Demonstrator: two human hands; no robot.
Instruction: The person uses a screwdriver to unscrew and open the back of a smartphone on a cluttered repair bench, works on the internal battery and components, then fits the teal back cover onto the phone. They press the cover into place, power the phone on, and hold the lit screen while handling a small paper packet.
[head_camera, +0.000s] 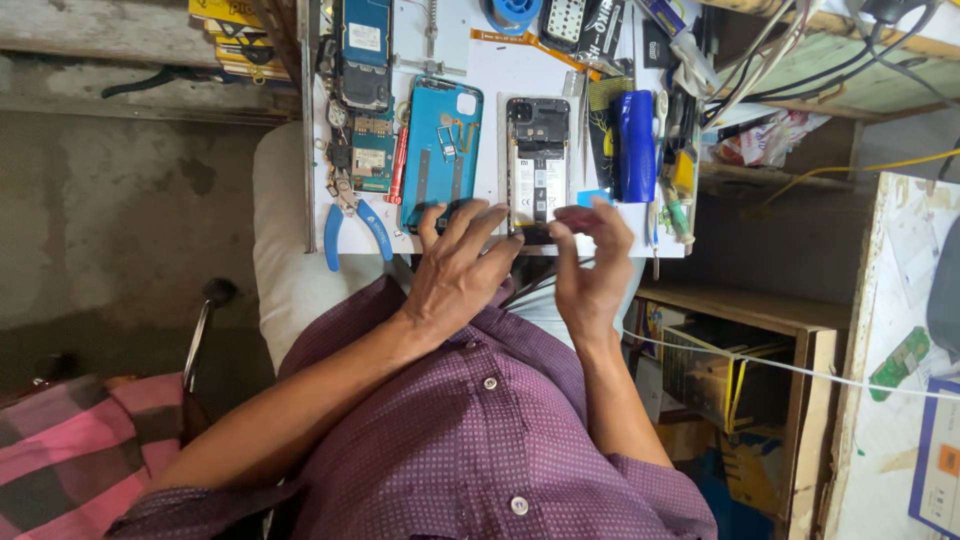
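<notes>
An opened phone (537, 160) with its dark insides and battery showing lies on a small white work board (490, 70) across my lap. Beside it on the left is a blue back cover (440, 150). My left hand (460, 265) has its fingers spread, the tips resting at the phone's near end and the cover's lower edge. My right hand (590, 270) pinches a small dark red piece (577, 215) between thumb and fingers, just right of the phone's bottom. Thin dark wires (540, 285) run under both hands.
Blue-handled pliers (352, 225), a red screwdriver (399, 165), a green circuit board (372, 155), another opened phone (364, 50) and a blue cylindrical tool (634, 145) crowd the board. Wooden shelves (800, 330) with cables stand at the right. A chair arm (200, 340) is at the left.
</notes>
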